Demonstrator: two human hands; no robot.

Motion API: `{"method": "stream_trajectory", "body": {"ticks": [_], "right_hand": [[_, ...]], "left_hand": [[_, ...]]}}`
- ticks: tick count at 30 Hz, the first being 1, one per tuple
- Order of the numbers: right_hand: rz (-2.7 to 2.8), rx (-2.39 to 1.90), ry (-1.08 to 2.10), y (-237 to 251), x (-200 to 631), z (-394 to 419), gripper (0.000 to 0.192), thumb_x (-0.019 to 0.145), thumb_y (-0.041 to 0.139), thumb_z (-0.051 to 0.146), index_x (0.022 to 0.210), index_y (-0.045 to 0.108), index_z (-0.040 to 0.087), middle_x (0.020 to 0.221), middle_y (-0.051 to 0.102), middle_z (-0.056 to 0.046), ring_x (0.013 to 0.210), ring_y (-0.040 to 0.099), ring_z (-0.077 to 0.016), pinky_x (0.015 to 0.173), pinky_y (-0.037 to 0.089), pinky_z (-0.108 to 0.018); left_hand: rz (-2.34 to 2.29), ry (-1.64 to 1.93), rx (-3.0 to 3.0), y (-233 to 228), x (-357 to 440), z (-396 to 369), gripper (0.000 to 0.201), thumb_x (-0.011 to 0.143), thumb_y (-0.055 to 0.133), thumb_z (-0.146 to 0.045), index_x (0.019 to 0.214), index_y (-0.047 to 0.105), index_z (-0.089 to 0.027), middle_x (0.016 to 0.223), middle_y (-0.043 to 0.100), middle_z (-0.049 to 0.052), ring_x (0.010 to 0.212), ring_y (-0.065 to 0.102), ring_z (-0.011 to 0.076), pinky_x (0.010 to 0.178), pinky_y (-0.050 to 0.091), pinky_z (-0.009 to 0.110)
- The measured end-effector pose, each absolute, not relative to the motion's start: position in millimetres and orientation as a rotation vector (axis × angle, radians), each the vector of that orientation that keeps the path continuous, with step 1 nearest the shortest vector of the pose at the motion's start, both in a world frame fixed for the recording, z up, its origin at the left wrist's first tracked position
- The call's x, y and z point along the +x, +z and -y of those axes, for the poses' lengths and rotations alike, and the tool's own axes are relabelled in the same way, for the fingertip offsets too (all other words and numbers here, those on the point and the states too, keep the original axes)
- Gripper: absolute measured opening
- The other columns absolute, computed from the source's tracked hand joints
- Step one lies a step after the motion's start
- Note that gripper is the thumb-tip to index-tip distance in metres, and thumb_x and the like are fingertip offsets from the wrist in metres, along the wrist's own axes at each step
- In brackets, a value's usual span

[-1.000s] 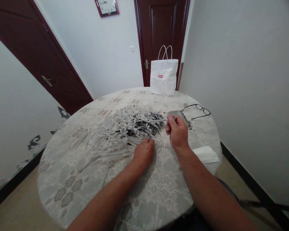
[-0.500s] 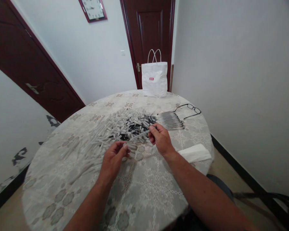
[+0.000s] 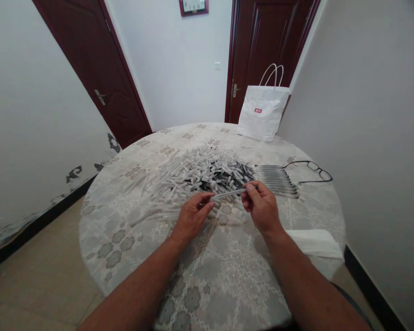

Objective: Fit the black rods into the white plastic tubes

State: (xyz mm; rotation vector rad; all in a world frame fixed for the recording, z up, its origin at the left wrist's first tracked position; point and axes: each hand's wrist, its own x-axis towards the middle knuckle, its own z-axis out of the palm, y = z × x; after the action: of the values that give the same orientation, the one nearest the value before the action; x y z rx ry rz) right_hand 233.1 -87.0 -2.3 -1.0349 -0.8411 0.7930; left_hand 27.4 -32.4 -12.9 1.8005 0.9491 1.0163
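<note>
Between my hands lies a thin, translucent pen barrel (image 3: 228, 193), held nearly level just above the table. My right hand (image 3: 261, 206) pinches its right end between thumb and fingers. At the other end, the thumb and fingertips of my left hand (image 3: 193, 214) close on the tip. Behind them spreads a heap of loose pen parts (image 3: 182, 172), with whitish tubes, short caps and small black pieces. To the right of the heap, a row of assembled-looking pens (image 3: 276, 179) lies side by side.
Black-framed glasses (image 3: 317, 171) rest at the table's right, near a folded white cloth or paper (image 3: 315, 242). A white paper bag (image 3: 264, 112) stands at the back edge. The round table has a patterned cloth (image 3: 227, 276). Walls and two dark red doors (image 3: 124, 82) surround it.
The camera view has turned, so the scene shifts right. My left hand, earlier just short of the barrel's left end, now grips it. The right hand keeps its hold.
</note>
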Motion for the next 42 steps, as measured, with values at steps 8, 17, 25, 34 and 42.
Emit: {"method": "stream_trajectory", "body": {"ticks": [8, 17, 25, 34, 42], "right_hand": [[0.822, -1.035, 0.772, -3.3, 237.1, 86.6, 0.028, 0.087, 0.069, 0.047, 0.091, 0.064, 0.020, 0.062, 0.061, 0.004, 0.045, 0.049, -0.0081, 0.039, 0.035, -0.017], [0.868, -1.071, 0.775, -4.9, 234.8, 87.6, 0.028, 0.087, 0.070, 0.048, 0.093, 0.064, 0.020, 0.063, 0.063, 0.003, 0.046, 0.050, -0.0089, 0.040, 0.036, -0.018], [0.941, -1.094, 0.727, -3.3, 233.9, 89.2, 0.026, 0.089, 0.068, 0.046, 0.091, 0.064, 0.021, 0.062, 0.062, 0.004, 0.046, 0.049, -0.0086, 0.040, 0.036, -0.019], [0.884, -1.064, 0.731, -5.9, 237.1, 88.1, 0.026, 0.089, 0.068, 0.046, 0.093, 0.064, 0.021, 0.061, 0.060, 0.004, 0.047, 0.049, -0.0095, 0.041, 0.036, -0.019], [0.934, -1.081, 0.779, -8.9, 234.4, 88.8, 0.024, 0.088, 0.069, 0.044, 0.093, 0.064, 0.021, 0.066, 0.064, 0.002, 0.048, 0.050, -0.0092, 0.041, 0.037, -0.019]], "left_hand": [[-0.973, 1.043, 1.863, -17.2, 22.3, 29.7, 0.024, 0.089, 0.065, -0.030, 0.110, 0.071, -0.021, 0.101, 0.071, 0.006, 0.089, 0.066, 0.0181, 0.083, 0.051, 0.031], [-0.894, 1.095, 1.963, -13.2, 19.5, 29.2, 0.018, 0.090, 0.063, -0.028, 0.104, 0.074, -0.023, 0.100, 0.068, 0.006, 0.095, 0.063, 0.0192, 0.086, 0.050, 0.033], [-0.905, 1.126, 2.005, -15.6, 19.6, 28.0, 0.020, 0.090, 0.064, -0.024, 0.106, 0.075, -0.023, 0.098, 0.067, 0.006, 0.092, 0.063, 0.0182, 0.087, 0.050, 0.033], [-0.967, 1.107, 1.833, -13.7, 21.3, 27.6, 0.021, 0.088, 0.066, -0.030, 0.105, 0.074, -0.022, 0.098, 0.070, 0.006, 0.091, 0.065, 0.0188, 0.087, 0.051, 0.034], [-0.694, 1.094, 0.800, -14.5, 26.5, 22.4, 0.025, 0.083, 0.073, -0.028, 0.101, 0.058, -0.020, 0.100, 0.074, 0.005, 0.084, 0.072, 0.0148, 0.090, 0.058, 0.036]]}}
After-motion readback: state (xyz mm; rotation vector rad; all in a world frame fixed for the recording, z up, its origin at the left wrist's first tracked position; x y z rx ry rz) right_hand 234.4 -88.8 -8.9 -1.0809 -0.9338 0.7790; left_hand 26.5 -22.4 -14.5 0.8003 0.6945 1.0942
